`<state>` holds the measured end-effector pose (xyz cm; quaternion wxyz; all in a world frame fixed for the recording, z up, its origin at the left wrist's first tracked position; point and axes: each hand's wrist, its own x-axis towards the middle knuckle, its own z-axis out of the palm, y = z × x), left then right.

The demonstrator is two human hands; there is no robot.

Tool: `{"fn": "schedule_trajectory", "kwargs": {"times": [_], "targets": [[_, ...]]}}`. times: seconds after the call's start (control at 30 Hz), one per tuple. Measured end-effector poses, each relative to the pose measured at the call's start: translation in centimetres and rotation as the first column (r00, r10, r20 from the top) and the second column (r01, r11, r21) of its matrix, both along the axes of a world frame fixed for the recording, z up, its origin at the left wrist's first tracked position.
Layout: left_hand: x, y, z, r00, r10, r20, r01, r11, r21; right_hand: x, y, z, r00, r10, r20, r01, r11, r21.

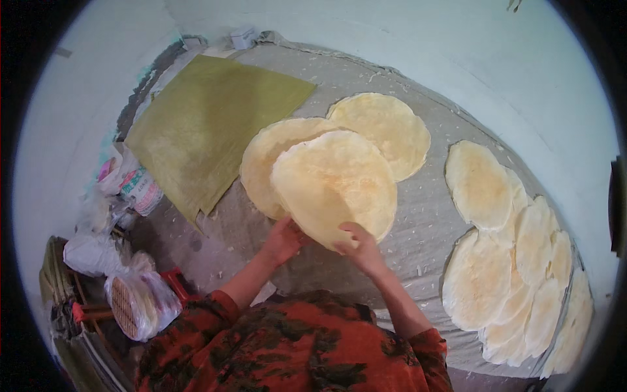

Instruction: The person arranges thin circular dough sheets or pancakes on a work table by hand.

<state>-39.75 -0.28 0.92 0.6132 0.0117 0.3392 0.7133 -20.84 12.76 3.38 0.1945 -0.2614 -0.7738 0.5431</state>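
A large, round, thin flatbread [338, 181] is in front of me, its near edge raised toward my body. My right hand [362, 250] grips that near edge, with a finger lying over the top face. At the near-left edge, my left hand [284, 242] holds the rim, its fingertips partly hidden at the bread's underside. Behind and to the left, a second flatbread [259, 161] is partly covered by the held one. Farther back on the right lies a pile of flatbreads [382, 127], overlapped at its near-left side.
A grey cloth [416, 215] with scattered crumbs covers the surface. An olive-green sheet [210, 117] lies at the back left. Overlapping flatbreads [477, 279] spread along the right wall. Plastic bags [142, 304], a printed sack [139, 188] and a red stool-like object [179, 284] crowd the left.
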Motion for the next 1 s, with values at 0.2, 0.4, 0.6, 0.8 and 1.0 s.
{"fn": "schedule_trajectory", "kwargs": {"times": [0.2,0.4,0.6,0.8,1.0], "targets": [[-2.3,-0.4,-0.2,0.985,-0.104,0.136,0.088,0.988,0.123,-6.3,-3.5,0.1,0.987,-0.005,0.159,-0.073,0.874,0.481],[-4.1,-0.5,-2.0,0.985,-0.140,0.100,0.135,0.989,0.058,-7.3,-3.6,-0.1,0.980,-0.084,0.181,-0.013,0.879,0.477],[-4.9,-0.9,-5.6,0.965,-0.250,0.079,0.245,0.967,0.065,-9.0,-2.1,-0.8,0.879,-0.210,0.428,0.075,0.948,0.311],[-6.3,-1.4,-4.9,0.961,-0.128,0.244,0.144,0.989,-0.046,-8.5,10.4,14.2,0.879,-0.412,0.239,0.230,0.807,0.545],[-7.6,-2.2,-4.0,0.952,-0.132,0.275,0.124,0.991,0.047,-10.1,5.0,20.8,0.845,-0.524,0.111,0.297,0.631,0.717]]}}
